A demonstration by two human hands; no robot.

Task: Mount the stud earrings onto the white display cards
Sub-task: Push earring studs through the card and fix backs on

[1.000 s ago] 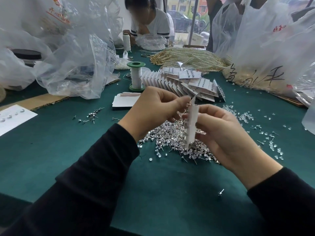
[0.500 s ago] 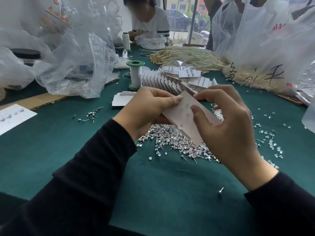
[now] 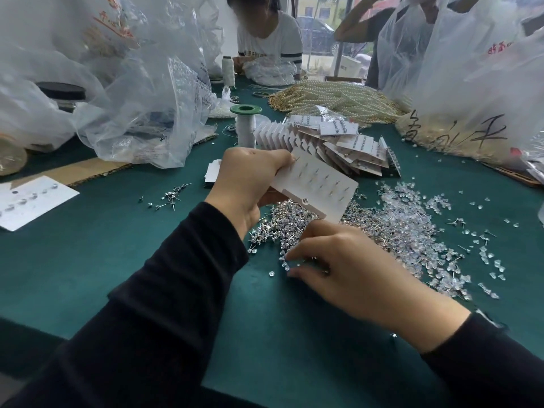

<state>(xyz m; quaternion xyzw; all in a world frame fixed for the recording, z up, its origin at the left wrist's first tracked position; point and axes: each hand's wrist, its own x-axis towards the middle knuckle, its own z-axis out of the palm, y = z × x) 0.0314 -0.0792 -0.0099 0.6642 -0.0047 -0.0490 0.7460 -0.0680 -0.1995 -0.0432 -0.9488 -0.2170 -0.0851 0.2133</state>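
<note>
Held piece: left hand (image 3: 250, 178) grips white display card (image 3: 321, 184) by its left end, above bench (image 3: 117, 245). Card tilted, long axis running off to right, stud posts poking out of upturned face.

Picking side: right hand (image 3: 347, 269) low on bench, below and nearer than card. Its fingertips are curled into near edge of stud earrings pile (image 3: 282, 225), among clear backs (image 3: 412, 219). Cannot tell if anything pinched.

Likely next: piece goes up and away from right hand to card.

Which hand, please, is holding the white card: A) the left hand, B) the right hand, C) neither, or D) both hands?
A: only the left hand grips the card; the right hand is at the stud pile.
</note>
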